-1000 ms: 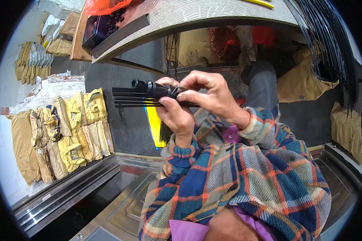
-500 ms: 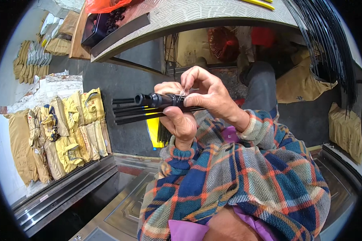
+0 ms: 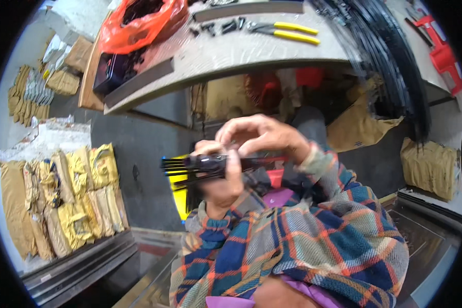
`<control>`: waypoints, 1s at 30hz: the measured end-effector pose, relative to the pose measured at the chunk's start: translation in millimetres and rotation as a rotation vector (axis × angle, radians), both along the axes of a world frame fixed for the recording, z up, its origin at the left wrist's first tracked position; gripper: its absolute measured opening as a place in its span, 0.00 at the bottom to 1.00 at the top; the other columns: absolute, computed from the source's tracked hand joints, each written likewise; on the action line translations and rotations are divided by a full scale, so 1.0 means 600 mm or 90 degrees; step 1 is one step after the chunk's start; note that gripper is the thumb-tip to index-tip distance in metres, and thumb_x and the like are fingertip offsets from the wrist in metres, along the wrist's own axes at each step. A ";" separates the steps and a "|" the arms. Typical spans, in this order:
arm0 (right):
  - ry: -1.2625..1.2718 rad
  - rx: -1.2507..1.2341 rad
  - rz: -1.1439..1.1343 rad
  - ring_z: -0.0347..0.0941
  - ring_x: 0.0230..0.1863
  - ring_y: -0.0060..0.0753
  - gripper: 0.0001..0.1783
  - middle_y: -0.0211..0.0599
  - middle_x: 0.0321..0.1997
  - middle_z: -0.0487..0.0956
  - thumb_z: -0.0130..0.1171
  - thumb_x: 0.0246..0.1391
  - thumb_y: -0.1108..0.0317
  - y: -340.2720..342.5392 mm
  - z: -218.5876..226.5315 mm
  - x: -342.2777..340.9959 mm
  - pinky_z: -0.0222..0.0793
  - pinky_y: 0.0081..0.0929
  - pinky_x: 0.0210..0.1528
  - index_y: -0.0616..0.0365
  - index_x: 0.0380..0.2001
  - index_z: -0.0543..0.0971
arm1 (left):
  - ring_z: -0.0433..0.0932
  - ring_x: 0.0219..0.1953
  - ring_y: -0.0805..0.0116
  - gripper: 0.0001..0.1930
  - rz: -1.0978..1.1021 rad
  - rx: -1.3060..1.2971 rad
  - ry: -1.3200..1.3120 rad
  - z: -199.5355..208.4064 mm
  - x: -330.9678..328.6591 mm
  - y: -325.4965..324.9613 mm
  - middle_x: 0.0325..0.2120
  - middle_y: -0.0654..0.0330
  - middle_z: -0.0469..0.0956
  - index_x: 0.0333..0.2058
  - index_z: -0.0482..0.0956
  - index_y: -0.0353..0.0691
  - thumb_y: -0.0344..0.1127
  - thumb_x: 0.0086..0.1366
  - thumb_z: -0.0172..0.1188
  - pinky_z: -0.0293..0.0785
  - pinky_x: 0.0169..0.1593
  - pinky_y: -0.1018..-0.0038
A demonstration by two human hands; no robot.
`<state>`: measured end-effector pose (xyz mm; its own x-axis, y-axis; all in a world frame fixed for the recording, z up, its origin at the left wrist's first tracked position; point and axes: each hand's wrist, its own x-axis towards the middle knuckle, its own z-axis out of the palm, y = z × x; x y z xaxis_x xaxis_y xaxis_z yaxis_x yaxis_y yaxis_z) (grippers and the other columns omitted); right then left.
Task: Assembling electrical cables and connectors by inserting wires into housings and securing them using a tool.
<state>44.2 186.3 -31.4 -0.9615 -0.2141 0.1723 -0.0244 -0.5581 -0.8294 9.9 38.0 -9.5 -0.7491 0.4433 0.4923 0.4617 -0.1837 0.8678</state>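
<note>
My left hand [image 3: 222, 187] is closed around a bundle of thin black rods [image 3: 175, 165], whose ends point left. A thicker black tubular piece [image 3: 206, 163] lies along the top of the bundle under my left fingers. My right hand [image 3: 267, 137] is just beyond it, fingers bent and thumb close to the forefinger beside the tube. Motion blurs both hands, and what lies between my right fingertips cannot be made out.
Ahead is a workbench [image 3: 231, 55] bearing yellow-handled pliers [image 3: 287, 33], small black fittings [image 3: 233, 25] and a red plastic bag [image 3: 138, 28]. Long black rods [image 3: 390, 56] hang over its right side. Brown and yellow packages [image 3: 79, 174] lie at left; a brown sack [image 3: 362, 128] stands at right.
The view has shifted, showing more of the bench top. The bundle's rod ends look shorter from this angle. The strand at my right fingertips earlier is no longer distinguishable.
</note>
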 end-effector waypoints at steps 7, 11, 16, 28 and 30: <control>0.059 1.240 -0.852 0.70 0.40 0.44 0.17 0.40 0.35 0.73 0.57 0.47 0.54 0.300 0.029 -0.046 0.66 0.35 0.39 0.57 0.32 0.71 | 0.66 0.28 0.75 0.10 -0.122 -0.130 -0.105 0.010 -0.008 0.039 0.26 0.62 0.66 0.37 0.66 0.33 0.26 0.57 0.54 0.63 0.33 0.78; 0.034 1.450 -0.707 0.70 0.39 0.43 0.22 0.40 0.34 0.73 0.52 0.48 0.46 0.327 0.011 -0.071 0.67 0.35 0.38 0.56 0.29 0.71 | 0.64 0.22 0.80 0.06 -0.206 -0.137 -0.163 -0.005 -0.026 0.039 0.19 0.68 0.64 0.30 0.67 0.35 0.25 0.56 0.56 0.61 0.26 0.81; 0.063 1.173 -0.817 0.70 0.25 0.40 0.16 0.39 0.23 0.72 0.52 0.53 0.57 0.279 0.045 -0.013 0.67 0.31 0.28 0.61 0.26 0.72 | 0.69 0.29 0.75 0.09 -0.249 -0.061 -0.188 0.001 -0.029 0.025 0.29 0.59 0.66 0.31 0.62 0.37 0.18 0.56 0.51 0.69 0.34 0.79; 0.437 1.598 -0.692 0.59 0.56 0.18 0.23 0.18 0.54 0.63 0.51 0.49 0.59 0.073 0.118 0.129 0.38 0.40 0.64 0.38 0.52 0.69 | 0.66 0.32 0.72 0.12 -0.265 -0.061 0.038 -0.013 -0.018 0.016 0.30 0.58 0.65 0.34 0.62 0.37 0.18 0.53 0.53 0.64 0.38 0.77; 0.513 1.647 -0.723 0.60 0.53 0.20 0.19 0.17 0.50 0.63 0.53 0.51 0.63 0.067 0.126 0.131 0.34 0.43 0.65 0.34 0.48 0.72 | 0.66 0.32 0.71 0.12 -0.263 -0.061 0.036 -0.011 -0.010 0.013 0.30 0.58 0.65 0.33 0.62 0.37 0.18 0.53 0.53 0.64 0.38 0.77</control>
